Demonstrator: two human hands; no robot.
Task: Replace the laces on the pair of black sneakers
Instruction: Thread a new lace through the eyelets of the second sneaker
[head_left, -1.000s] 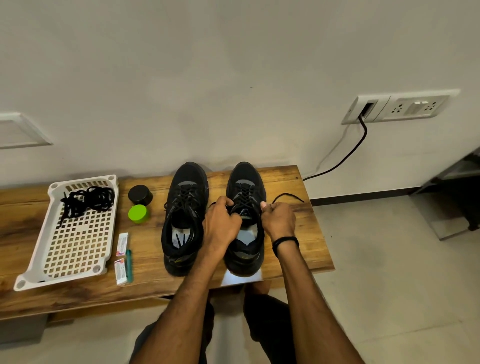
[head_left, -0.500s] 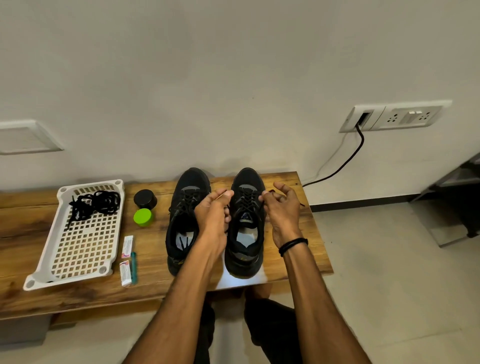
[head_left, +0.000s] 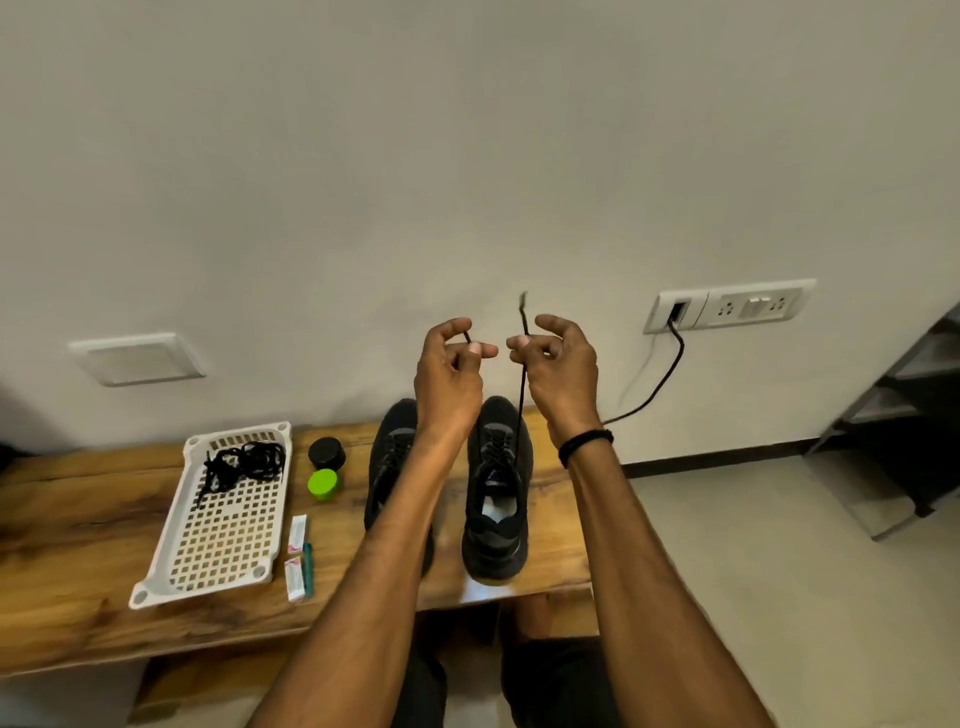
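Head view: left hand (head_left: 449, 374) and right hand (head_left: 558, 369) high above right shoe (head_left: 496, 519), fingers curled, each pinching lace (head_left: 520, 400) near an end. Lace runs taut from right hand down into shoe. Left shoe (head_left: 387, 467) beside it on bench (head_left: 78, 519). Spare laces (head_left: 244, 465) in tray (head_left: 223, 540), far left.

— What's behind the bench on your feed?
— I see a plain off-white wall (head_left: 467, 130), evenly lit. Low on the right is a socket panel (head_left: 730, 309), with a black cable (head_left: 678, 358) plugged in and hanging down. There's a blank plate (head_left: 136, 358) on the left.
— And lower down?
— I see a wooden bench (head_left: 78, 597) against the wall, a pale floor (head_left: 779, 571), a dark skirting (head_left: 717, 457) and grey shelves (head_left: 904, 405) at far right.
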